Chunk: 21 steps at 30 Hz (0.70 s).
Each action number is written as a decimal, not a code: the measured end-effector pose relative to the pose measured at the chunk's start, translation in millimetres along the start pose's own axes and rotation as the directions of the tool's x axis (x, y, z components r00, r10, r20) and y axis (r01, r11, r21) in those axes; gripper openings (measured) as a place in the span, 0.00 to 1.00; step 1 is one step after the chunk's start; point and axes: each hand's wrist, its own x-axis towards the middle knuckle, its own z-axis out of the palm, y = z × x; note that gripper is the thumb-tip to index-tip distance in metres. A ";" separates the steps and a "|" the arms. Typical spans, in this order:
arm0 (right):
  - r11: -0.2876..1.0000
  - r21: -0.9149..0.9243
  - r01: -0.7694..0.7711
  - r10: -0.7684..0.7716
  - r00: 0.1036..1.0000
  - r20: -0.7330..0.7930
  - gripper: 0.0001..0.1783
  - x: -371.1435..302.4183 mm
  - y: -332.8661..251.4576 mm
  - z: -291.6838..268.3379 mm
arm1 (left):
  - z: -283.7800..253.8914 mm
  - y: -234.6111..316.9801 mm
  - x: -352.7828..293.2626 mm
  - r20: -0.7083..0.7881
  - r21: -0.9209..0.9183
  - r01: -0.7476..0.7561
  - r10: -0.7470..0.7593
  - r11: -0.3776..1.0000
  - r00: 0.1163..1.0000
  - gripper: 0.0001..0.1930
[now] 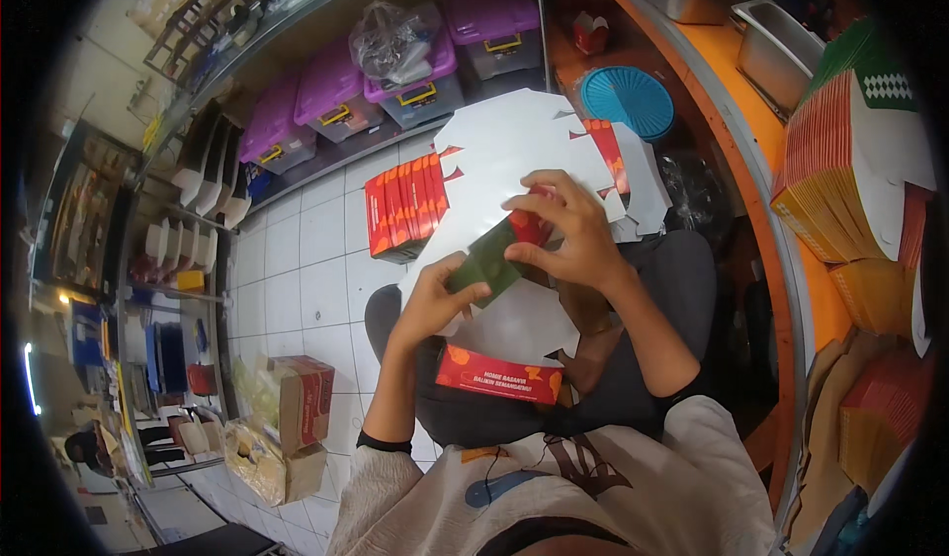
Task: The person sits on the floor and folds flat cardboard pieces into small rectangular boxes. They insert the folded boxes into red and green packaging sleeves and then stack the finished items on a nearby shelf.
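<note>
Between my hands is a small printed paperboard piece, dark green with a red part at its upper right. My left hand pinches its lower left end, thumb on top. The right hand grips the red end, fingers curled over it and thumb on the near side. Under both hands lies a stack of flat white carton blanks with red printed tabs. Close to my lap, a red printed panel belongs to a white carton blank. Left of the stack stands a row of folded red cartons.
Purple-lidded storage bins line a low shelf at the back. A blue round lid lies back right. Nested cartons and steel pans sit on the orange counter to the right. A cardboard box stands on the tiled floor at left.
</note>
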 end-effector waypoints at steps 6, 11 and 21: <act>0.979 0.164 -0.123 0.112 0.991 0.077 0.16 -3.9 -11.8 5.6 | -4.8 4.6 -5.8 -0.003 -0.066 0.057 -0.058 0.996 0.998 0.10; 0.985 0.129 -0.112 0.128 0.984 -0.125 0.12 -7.3 -14.9 12.0 | -11.0 11.6 -8.4 0.052 -0.233 0.064 -0.053 0.970 0.997 0.11; 0.996 0.085 -0.016 -0.002 0.977 0.211 0.15 -7.1 -22.9 3.8 | 6.5 24.1 -8.2 -0.063 -0.055 -0.122 0.119 0.991 0.991 0.24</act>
